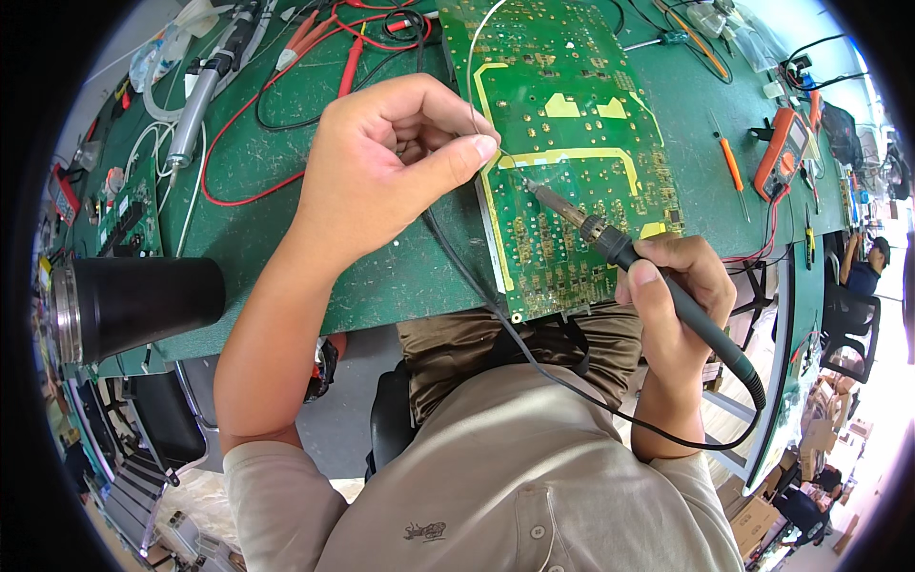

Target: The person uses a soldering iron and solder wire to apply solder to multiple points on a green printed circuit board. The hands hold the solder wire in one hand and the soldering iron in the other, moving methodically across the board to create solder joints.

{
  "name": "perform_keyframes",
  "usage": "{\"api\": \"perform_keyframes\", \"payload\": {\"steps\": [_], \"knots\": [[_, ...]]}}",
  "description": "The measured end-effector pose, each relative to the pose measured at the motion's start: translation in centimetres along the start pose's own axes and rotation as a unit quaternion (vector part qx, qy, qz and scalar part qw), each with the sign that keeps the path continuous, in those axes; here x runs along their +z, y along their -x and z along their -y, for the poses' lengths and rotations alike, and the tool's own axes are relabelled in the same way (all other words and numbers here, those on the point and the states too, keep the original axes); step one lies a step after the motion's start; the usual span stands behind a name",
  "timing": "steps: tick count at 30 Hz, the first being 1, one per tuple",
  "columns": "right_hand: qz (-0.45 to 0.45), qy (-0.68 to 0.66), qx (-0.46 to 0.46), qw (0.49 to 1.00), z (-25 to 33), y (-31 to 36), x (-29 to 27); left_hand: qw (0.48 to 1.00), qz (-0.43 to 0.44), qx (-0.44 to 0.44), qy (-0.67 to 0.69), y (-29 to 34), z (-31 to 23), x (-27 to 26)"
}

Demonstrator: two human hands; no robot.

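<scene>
A large green circuit board [522, 91] with yellow-green bare strips lies on the green bench in front of me. My left hand [367, 167] is closed over the board's left edge, thumb and forefinger pinching a thin strand of solder wire [470, 81]. The wire loops up beyond the board's far side, and its short end points down at the board. In my right hand [681, 286] is a soldering iron [710, 332] with a dark handle. Its tip is at the board's middle, close to the wire's end; whether they touch is too small to tell.
The iron's black cord sags across my lap and up past the board's left edge. A black tumbler [143, 296] lies near the left bench edge. Red test leads [351, 65] and a grey pen-shaped tool [195, 114] are far left. An orange screwdriver [731, 164] and multimeter [782, 153] lie right.
</scene>
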State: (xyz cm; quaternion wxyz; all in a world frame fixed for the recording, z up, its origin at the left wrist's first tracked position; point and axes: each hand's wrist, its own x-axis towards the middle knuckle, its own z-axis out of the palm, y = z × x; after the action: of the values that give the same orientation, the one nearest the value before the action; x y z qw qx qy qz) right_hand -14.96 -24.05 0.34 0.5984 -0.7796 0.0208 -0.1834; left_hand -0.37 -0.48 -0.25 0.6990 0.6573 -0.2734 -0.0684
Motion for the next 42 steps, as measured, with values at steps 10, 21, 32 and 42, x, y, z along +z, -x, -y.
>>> {"api": "perform_keyframes", "payload": {"steps": [10, 21, 32, 42], "knots": [[0.001, -0.004, 0.008, 1.0, 0.1, 0.1, 0.1, 1.0, -0.002, 0.002, -0.005, 0.1, -0.3, 0.0], [0.009, -0.001, -0.004, 1.0, -0.2, -0.3, -0.3, 1.0, -0.001, 0.001, -0.008, 0.1, -0.3, -0.1], [0.046, -0.108, 0.038, 0.992, -1.2, -2.3, -1.3, 1.0, 0.001, 0.01, -0.008, 0.0, -0.2, -0.1], [0.038, -0.094, 0.036, 0.994, -0.8, -1.8, -1.0, 1.0, -0.001, 0.001, -0.012, 0.1, -0.4, 0.1]]}}
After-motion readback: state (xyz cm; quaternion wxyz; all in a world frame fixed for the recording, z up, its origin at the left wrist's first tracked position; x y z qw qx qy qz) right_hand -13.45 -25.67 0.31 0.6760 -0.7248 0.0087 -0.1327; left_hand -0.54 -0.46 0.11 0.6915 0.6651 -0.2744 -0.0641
